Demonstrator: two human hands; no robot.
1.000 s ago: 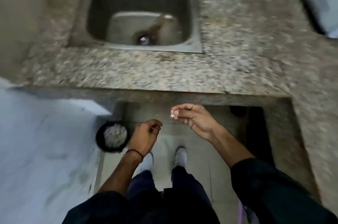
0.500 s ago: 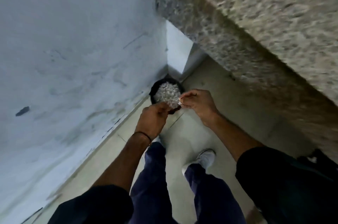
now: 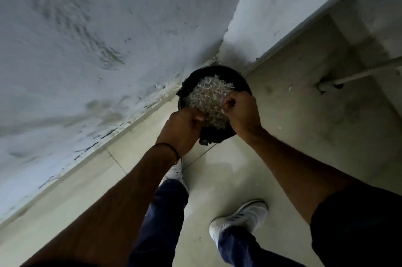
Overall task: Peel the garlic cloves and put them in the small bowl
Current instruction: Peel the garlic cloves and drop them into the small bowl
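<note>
Now two hands hover over one black bin.

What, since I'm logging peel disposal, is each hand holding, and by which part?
It cannot be told. The left hand and right hand are both curled over the black bin of peels, fingertips hidden from the camera.

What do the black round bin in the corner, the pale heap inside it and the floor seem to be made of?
Black round bin: probably plastic with a dark liner, matte, crumpled at its near edge. Pale heap: thin, dry, papery flakes, likely garlic skins. Floor: smooth pale tiles, faint sheen, a thin joint line showing.
</note>
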